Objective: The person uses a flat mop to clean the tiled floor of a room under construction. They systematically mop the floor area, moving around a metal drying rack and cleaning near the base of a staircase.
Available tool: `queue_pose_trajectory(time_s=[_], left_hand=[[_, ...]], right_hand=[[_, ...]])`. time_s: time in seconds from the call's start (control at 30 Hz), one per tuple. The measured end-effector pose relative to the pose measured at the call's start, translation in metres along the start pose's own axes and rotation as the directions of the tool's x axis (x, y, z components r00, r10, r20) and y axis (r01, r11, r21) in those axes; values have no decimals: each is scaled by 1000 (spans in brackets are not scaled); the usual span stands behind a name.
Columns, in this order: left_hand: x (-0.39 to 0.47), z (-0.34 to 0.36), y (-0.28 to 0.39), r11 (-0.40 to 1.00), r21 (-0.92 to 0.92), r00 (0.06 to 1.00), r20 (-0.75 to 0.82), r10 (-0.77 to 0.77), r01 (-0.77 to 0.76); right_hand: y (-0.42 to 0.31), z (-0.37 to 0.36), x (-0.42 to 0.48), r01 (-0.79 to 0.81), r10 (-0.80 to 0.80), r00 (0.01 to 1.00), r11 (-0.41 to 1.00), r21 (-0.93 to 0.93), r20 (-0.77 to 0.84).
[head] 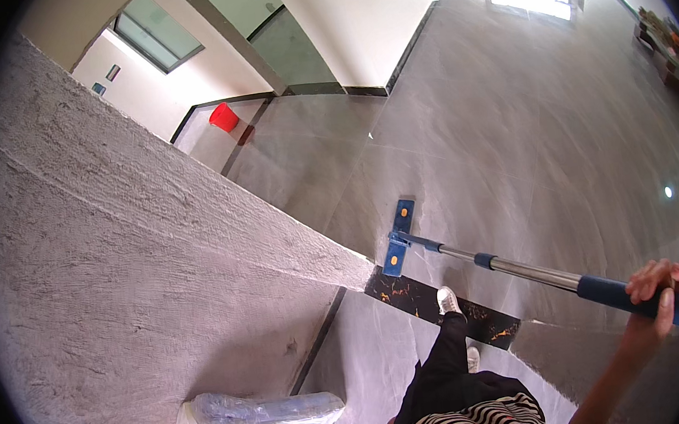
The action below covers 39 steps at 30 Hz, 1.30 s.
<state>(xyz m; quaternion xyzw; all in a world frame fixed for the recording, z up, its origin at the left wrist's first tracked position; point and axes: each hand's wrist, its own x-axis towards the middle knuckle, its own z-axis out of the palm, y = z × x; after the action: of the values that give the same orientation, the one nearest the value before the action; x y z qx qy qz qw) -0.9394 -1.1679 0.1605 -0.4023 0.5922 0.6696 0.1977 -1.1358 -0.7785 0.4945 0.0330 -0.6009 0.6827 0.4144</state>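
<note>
My right hand (654,292) is wrapped around the dark blue grip of a flat mop (535,270) with a telescopic metal pole. The pole slants across the view to a narrow blue mop head (399,238) with two orange oval spots, resting on the grey tile floor (467,138). One end of that head lies close to the black marble threshold (409,297) and the wall corner. My left hand is out of view; only a sliver of skin shows beside my striped top.
A rough, unpainted wall (133,232) fills the left side. Beyond it a red bucket (224,117) stands on the floor. Plastic-wrapped goods (267,418) sit at the lower left. My white shoe (447,301) is on the threshold. Dark furniture (668,61) lines the far right.
</note>
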Motion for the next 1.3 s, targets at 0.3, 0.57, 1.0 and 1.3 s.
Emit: queue_pose_trajectory(time_s=[0.3,0.57,1.0,1.3], left_hand=[[85,53,116,985,-79,988,-1,155,-155],[228,61,173,997,-28,996,45,79,-78],[241,146,263,773,-634,983,-145,-112,-5],[289,261,396,827,-390,914,-187,361,-406]], right_hand=[[62,77,102,67,-108,947,988,141,301],[105,141,186,-79,-156,769,939,334,619],[154,348,305,134,-355,783,898,418,511],[258,423,285,-413,-315,405,774,479,858]])
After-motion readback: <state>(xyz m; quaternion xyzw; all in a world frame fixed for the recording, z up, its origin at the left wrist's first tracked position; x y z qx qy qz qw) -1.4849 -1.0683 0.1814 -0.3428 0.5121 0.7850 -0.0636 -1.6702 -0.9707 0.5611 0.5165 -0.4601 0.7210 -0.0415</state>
